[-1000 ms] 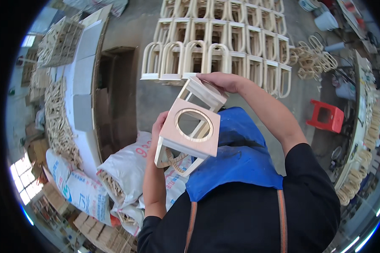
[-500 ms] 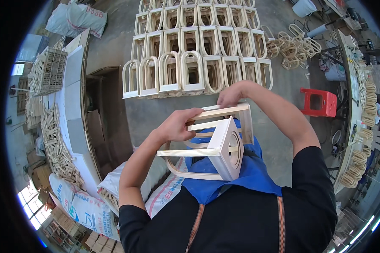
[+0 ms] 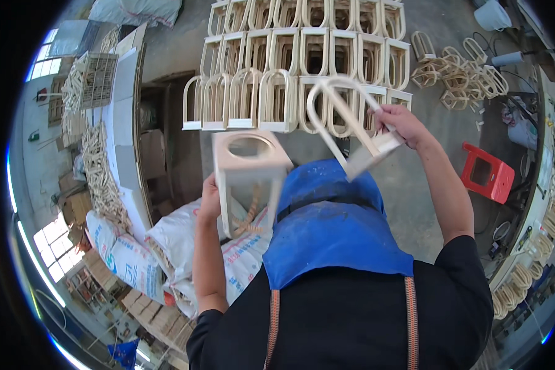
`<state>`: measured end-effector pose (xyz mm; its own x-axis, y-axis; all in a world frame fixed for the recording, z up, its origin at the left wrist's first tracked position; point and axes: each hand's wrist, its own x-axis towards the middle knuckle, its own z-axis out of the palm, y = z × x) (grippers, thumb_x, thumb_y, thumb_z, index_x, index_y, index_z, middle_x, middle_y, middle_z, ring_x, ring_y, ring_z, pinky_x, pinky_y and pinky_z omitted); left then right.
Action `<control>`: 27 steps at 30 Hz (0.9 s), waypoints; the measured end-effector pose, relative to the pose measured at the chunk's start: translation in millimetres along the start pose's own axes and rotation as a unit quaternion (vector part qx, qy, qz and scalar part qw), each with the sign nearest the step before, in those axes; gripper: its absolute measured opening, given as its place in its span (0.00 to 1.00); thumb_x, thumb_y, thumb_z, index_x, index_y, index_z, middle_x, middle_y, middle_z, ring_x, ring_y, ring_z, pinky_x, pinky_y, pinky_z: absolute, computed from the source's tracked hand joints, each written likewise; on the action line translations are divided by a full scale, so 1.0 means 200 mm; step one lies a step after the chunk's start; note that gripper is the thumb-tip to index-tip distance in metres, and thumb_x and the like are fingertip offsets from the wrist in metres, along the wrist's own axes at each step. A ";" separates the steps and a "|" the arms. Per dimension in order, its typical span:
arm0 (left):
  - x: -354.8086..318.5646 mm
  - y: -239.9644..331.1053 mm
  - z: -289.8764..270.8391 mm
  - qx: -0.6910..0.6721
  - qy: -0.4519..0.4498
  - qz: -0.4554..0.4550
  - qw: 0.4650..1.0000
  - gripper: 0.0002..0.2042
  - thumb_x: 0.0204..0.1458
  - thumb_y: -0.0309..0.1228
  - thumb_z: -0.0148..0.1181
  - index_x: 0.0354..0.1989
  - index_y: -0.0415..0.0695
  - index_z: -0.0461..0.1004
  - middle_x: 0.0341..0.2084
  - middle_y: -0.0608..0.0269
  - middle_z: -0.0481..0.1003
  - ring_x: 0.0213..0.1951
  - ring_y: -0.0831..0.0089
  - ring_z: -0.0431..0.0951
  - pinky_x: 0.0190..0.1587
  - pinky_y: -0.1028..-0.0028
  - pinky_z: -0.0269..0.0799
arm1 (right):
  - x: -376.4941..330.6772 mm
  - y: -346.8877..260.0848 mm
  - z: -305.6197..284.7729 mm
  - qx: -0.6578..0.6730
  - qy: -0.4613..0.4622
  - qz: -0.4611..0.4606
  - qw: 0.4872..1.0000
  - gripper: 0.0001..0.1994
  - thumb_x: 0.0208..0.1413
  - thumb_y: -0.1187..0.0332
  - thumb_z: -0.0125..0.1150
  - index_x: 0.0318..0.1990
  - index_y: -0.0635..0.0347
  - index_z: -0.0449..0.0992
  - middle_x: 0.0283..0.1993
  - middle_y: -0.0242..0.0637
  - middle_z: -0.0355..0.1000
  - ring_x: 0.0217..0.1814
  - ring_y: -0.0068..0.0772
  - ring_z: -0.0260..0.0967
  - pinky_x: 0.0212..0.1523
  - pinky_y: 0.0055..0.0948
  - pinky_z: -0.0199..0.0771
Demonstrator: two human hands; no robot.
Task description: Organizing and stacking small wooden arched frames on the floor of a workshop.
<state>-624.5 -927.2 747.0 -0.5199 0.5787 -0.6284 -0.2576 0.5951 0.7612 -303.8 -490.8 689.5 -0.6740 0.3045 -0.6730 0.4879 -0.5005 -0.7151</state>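
Observation:
My left hand [image 3: 209, 197] grips a pale wooden lantern-like frame [image 3: 253, 161] by its side, left of my apron. A square board with a round hole is on top of it, and its legs point down. Part of that hand's fingers is hidden behind the wood. Out to the right, my right hand [image 3: 401, 126] is closed round a second wooden frame [image 3: 371, 159], tilted, with its arched loops pointing away from me. Motion blurs both frames a little. Between them lies my blue apron [image 3: 333, 234].
Stacked rows of similar arched frames [image 3: 277, 102] stand ahead. More lie heaped [image 3: 456, 77] at the far right. A red stool [image 3: 487, 174] is at right, near a cluttered bench. White sacks [image 3: 182, 237] and a bench [image 3: 118, 135] with wooden pieces line the left.
The two frames, close together over my lap before, are now apart. One has moved left with my left hand, the other right and forward with my right. My view has shifted.

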 end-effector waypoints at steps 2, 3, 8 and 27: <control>-0.03 -0.15 0.01 -0.045 0.062 0.001 0.997 0.20 0.50 0.18 0.55 0.54 0.40 0.75 0.44 0.54 0.78 0.35 0.67 0.79 0.45 0.73 0.76 | 0.09 0.11 0.03 0.080 0.042 -0.055 0.994 0.16 0.66 0.71 0.53 0.58 0.64 0.74 0.33 0.34 0.77 0.29 0.20 0.69 0.31 0.18 0.68; -0.04 -0.24 0.01 -0.093 0.122 0.010 0.988 0.21 0.50 0.17 0.54 0.55 0.40 0.74 0.43 0.54 0.78 0.35 0.68 0.79 0.43 0.73 0.76 | 0.13 0.11 0.09 0.081 0.035 -0.051 0.995 0.16 0.66 0.71 0.53 0.58 0.64 0.74 0.33 0.34 0.77 0.29 0.20 0.69 0.31 0.18 0.68; -0.15 -0.53 0.06 -0.172 0.311 -0.016 0.935 0.28 0.48 0.15 0.51 0.62 0.41 0.65 0.36 0.55 0.78 0.30 0.70 0.77 0.38 0.73 0.76 | 0.49 0.37 0.33 0.054 0.114 -0.079 0.989 0.12 0.68 0.70 0.48 0.53 0.62 0.73 0.38 0.38 0.77 0.32 0.25 0.72 0.34 0.20 0.69; -0.62 -1.71 0.07 -0.145 0.324 -0.239 0.904 0.22 0.49 0.14 0.46 0.55 0.41 0.68 0.38 0.50 0.79 0.32 0.68 0.79 0.33 0.74 0.74 | 1.06 0.70 0.53 0.033 0.180 -0.026 0.983 0.07 0.67 0.70 0.47 0.43 0.61 0.72 0.38 0.36 0.78 0.30 0.27 0.73 0.34 0.29 0.72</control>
<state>-460.5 -1195.0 563.2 -0.6365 -0.2094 -0.7423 -0.7325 0.4653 0.4969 -436.8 -582.2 467.7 -0.4519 0.5915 -0.6678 0.4129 -0.5249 -0.7443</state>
